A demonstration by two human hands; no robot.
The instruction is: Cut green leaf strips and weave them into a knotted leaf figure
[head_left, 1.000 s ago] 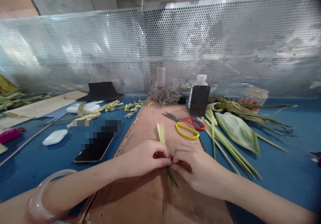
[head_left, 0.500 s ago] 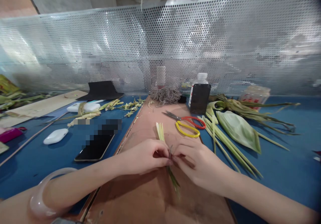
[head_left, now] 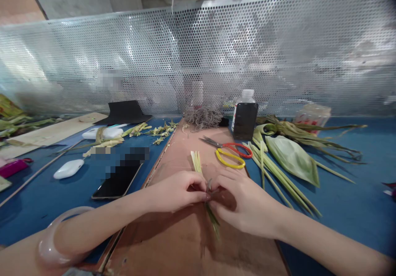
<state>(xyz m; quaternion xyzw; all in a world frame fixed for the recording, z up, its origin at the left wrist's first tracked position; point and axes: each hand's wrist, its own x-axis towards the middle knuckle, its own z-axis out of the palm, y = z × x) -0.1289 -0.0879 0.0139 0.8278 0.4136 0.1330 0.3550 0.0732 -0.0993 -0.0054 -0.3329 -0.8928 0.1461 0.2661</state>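
We see two hands: the left hand (head_left: 177, 191) and right hand (head_left: 239, 204) each close a pinching grip on one bundle of leaf strips (head_left: 196, 163), its middle hidden by fingers, over the near brown board (head_left: 182, 247). Beyond lie two scissors (head_left: 230, 154).

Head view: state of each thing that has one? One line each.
left hand: pinching the leaf strip bundle
right hand: pinching the same bundle
leaf strip bundle: held, lying on the board
scissors: closed, flat on board
bottle: upright, capped
phone: screen dark, flat
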